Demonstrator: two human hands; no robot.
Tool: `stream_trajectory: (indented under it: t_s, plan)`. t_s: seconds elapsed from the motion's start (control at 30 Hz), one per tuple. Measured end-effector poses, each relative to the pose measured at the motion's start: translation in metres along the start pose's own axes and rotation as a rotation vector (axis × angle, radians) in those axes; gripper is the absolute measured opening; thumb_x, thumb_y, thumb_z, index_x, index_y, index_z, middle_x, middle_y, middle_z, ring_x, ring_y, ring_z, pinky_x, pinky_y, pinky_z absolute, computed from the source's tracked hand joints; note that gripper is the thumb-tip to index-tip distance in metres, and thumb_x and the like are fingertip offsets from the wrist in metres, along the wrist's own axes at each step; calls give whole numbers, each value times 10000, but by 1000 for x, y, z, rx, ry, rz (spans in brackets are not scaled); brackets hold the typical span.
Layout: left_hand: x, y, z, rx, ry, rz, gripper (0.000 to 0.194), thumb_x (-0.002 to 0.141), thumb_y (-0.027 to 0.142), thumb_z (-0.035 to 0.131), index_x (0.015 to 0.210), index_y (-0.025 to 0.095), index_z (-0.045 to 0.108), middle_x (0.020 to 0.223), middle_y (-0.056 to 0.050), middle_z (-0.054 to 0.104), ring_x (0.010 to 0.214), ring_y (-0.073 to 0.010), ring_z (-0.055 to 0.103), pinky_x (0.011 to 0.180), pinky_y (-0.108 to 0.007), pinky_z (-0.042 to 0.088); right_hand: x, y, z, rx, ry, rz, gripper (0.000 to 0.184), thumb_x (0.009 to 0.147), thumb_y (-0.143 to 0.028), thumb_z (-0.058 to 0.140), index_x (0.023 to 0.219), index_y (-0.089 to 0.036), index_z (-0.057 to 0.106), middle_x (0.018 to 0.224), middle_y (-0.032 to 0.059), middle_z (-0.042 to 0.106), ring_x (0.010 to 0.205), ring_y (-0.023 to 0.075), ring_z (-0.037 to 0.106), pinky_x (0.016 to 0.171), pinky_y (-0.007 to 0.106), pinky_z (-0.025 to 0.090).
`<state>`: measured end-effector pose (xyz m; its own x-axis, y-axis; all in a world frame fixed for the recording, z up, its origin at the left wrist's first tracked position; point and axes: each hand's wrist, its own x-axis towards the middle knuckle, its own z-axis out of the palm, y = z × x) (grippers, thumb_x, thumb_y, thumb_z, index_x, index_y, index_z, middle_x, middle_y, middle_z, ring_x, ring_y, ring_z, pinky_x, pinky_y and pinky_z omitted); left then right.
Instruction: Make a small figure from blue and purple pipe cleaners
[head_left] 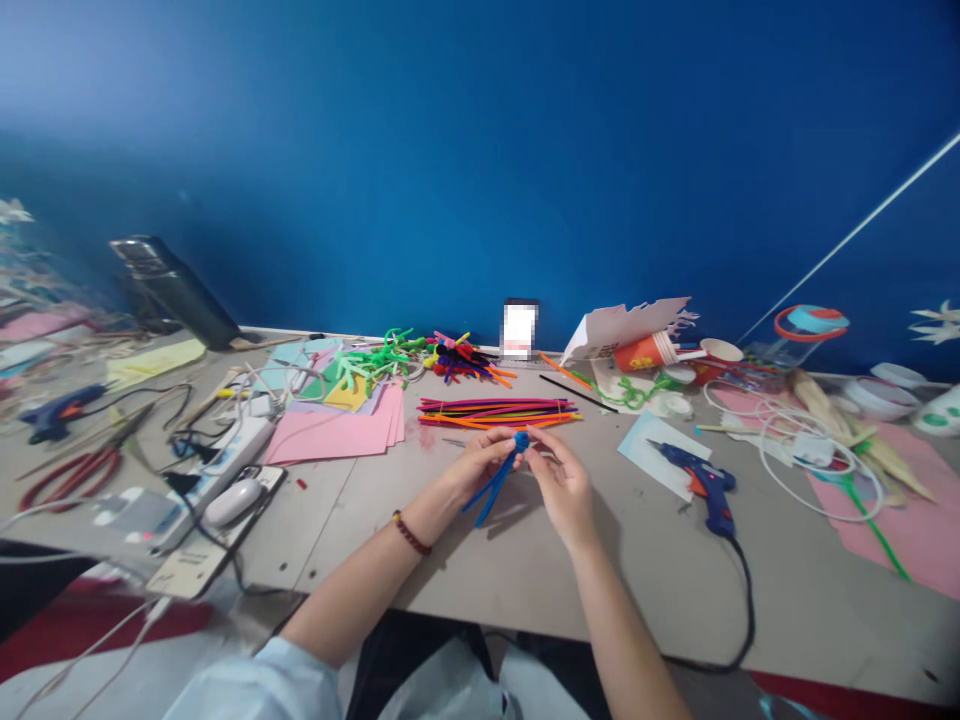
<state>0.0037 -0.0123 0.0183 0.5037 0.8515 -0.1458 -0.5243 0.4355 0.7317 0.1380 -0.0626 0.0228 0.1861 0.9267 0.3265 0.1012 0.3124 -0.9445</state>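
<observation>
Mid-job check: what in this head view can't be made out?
Head view, underside of the blue bundle: hidden by the left hand and right hand.
Head view, content of the upright screen: pixelated.
Head view, lettering on the orange cup: too small and blurred.
Head view, rest of the green-spotted white object: cut off by the right edge.

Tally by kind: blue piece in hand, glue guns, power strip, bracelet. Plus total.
Blue piece, between left hand and right hand: 1
Glue guns: 2
Power strip: 1
Bracelet: 1
Total: 5
</observation>
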Motion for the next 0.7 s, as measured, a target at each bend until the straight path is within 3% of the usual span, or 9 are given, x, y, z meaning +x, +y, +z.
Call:
stream_trajectory:
  t_s: [0.13, 0.27, 0.47, 0.6, 0.7]
  plan:
    - [1, 1, -1, -6, 2, 17, 357, 560, 267, 826, 824, 121, 634, 686, -21, 663, 559, -96, 606, 588, -211, 479, -1, -4, -8, -66, 93, 30, 279, 836, -376, 538, 1050, -217, 619, 1071, 92, 651, 937, 207, 633, 774, 353, 544]
    - [2, 1, -2, 4, 26, 46, 357, 556, 265, 827, 809, 131, 613, 683, -19, 657, 579, -105, 615, 587, -215, 485, -5, -11, -34, -215, 193, 18, 282, 835, -389, 527, 1045, -221, 613, 1055, 92, 653, 913, 208, 628, 776, 355, 523]
    - [-3, 6, 5, 116, 43, 112, 373, 589, 280, 805, 846, 147, 569, 716, -13, 652, 589, -115, 626, 592, -234, 499, -22, -9, -112, -765, 356, -97, 313, 818, -415, 497, 983, -185, 630, 966, 127, 656, 785, 229, 604, 680, 349, 488]
    - [-6, 8, 9, 186, 61, 179, 348, 623, 310, 781, 826, 159, 542, 704, -4, 634, 612, -123, 626, 588, -237, 495, -42, 1, -173, -1166, 449, -30, 405, 810, -443, 437, 1024, -159, 631, 917, 172, 641, 773, 308, 586, 636, 415, 453]
    - [-6, 7, 9, 312, 80, 248, 323, 654, 316, 759, 854, 159, 560, 714, -15, 633, 622, -129, 622, 594, -245, 492, -54, 8, -199, -1232, 434, -40, 465, 796, -477, 411, 997, -126, 640, 824, 182, 624, 753, 331, 576, 653, 447, 450]
